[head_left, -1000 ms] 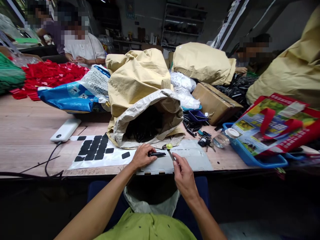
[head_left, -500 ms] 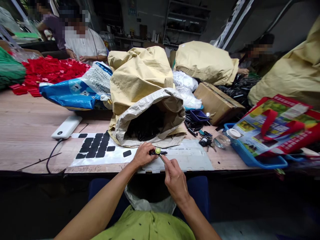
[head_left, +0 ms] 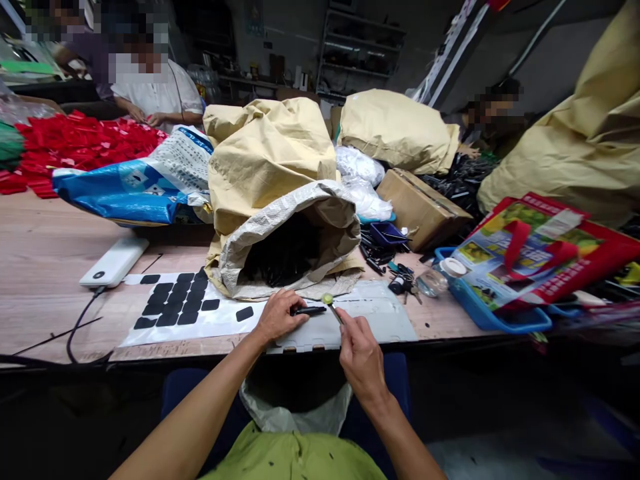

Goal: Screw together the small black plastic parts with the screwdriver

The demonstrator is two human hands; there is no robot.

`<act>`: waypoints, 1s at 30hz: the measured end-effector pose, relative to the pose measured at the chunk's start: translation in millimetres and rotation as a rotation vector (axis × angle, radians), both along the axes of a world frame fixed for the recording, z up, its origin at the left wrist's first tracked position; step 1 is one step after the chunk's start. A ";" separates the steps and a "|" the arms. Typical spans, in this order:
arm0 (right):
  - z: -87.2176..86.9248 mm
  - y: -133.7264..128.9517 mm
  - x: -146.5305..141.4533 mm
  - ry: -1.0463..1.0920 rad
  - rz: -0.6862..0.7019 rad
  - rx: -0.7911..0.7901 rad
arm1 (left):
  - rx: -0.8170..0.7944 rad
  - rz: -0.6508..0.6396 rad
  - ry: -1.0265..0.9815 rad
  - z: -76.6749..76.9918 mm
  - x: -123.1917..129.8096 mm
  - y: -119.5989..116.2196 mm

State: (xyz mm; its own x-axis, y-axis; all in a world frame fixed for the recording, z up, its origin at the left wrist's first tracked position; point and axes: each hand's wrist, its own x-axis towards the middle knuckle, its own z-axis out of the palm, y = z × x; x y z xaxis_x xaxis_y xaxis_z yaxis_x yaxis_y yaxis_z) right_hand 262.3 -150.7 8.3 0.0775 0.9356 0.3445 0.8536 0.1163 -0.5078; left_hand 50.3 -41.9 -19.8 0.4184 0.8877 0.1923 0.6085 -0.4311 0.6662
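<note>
My left hand (head_left: 281, 316) is closed round one end of a slim black pen-like piece (head_left: 311, 311), whose other end points right over a grey board (head_left: 385, 313). In my right hand (head_left: 361, 353) is a small tool with a thin metal shaft and a round yellow-green head (head_left: 327, 299). That head stands just beyond the free end of the black piece, apart from it. Behind both hands gapes a pale woven sack (head_left: 235, 260) with dark pieces inside (head_left: 287, 257). To the left lies a white sheet (head_left: 220, 319) bearing several black rounded squares (head_left: 177, 300).
A white power bank (head_left: 115, 262) with a cable lies left. Keys (head_left: 410, 283), a blue basket (head_left: 500, 319) and a colourful bag (head_left: 535, 250) are right. Between my legs hangs an open sack (head_left: 295, 413). People sit beyond a blue bag (head_left: 120, 190) and cardboard box (head_left: 425, 207).
My right hand has drawn the tool's head off the black piece, to the right. My left hand still grips the piece. The whole view has shifted slightly.
</note>
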 end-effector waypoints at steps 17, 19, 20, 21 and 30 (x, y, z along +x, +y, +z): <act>-25.1 87.5 56.7 -0.480 -0.418 -0.136 | 0.015 -0.129 -0.083 22.2 1.9 -35.5; -26.0 87.1 58.2 -0.488 -0.415 -0.131 | -0.063 -0.262 -0.081 23.9 4.3 -68.8; -26.5 87.3 59.0 -0.489 -0.415 -0.127 | -0.113 -0.336 -0.041 19.4 5.5 -85.8; -27.3 87.7 59.7 -0.490 -0.416 -0.120 | -0.167 -0.378 0.020 11.1 6.6 -101.3; -32.1 89.5 61.0 -0.485 -0.408 -0.067 | -0.598 -0.275 0.512 -39.4 3.4 -129.8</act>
